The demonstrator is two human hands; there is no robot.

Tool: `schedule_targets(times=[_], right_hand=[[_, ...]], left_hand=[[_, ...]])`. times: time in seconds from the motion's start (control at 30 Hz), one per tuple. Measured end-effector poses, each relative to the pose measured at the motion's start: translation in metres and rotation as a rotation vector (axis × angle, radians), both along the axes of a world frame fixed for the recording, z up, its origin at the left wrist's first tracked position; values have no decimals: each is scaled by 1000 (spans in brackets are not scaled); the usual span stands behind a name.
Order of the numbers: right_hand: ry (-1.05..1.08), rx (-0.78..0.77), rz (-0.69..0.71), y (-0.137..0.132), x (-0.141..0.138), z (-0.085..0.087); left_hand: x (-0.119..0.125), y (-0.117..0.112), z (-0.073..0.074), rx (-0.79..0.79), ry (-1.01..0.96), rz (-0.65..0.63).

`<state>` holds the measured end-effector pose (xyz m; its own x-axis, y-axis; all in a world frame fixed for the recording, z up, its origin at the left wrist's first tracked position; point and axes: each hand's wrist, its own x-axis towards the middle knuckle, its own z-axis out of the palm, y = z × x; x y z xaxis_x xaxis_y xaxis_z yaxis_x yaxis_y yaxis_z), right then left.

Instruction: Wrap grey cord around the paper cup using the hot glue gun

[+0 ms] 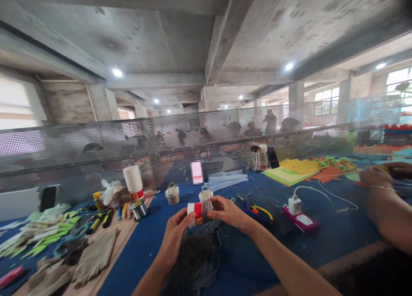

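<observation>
Both my hands hold a small white and red paper cup (197, 213) above the blue table (328, 236). My left hand (175, 236) grips its left end with fingers curled. My right hand (227, 211) pinches the right end, where grey yarn is wound on the cup. A loose heap of grey yarn (193, 261) lies under my hands. Two small cup baskets with handles (172, 194) (205, 194) stand just beyond.
A stack of paper cups (133, 181), a wire spool (139, 209), pliers and green paper strips (48, 234) lie at left. A glue gun (257, 211) and a charger on a pink power bank (299, 216) sit at right. Another person's arm (386, 201) reaches in by coloured paper sheets (296, 169). A mesh screen (161, 146) backs the table.
</observation>
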<state>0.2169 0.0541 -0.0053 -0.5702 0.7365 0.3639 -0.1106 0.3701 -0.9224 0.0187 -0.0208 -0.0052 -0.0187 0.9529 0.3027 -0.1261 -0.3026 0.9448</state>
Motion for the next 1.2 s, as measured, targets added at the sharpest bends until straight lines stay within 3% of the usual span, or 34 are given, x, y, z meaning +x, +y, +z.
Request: schedule_targets(times=[0.27, 0.43, 0.9, 1.2], right_hand=[[-4, -64, -43, 3, 0, -5], [-105, 82, -191, 11, 3, -4], [-10, 319, -522, 12, 5, 4], [-35, 474, -603, 5, 1, 3]], left_hand=[[0, 0, -2, -26, -37, -20], [1, -1, -1, -67, -29, -35], [10, -8, 4, -111, 126, -49], [7, -7, 0, -83, 158, -98]])
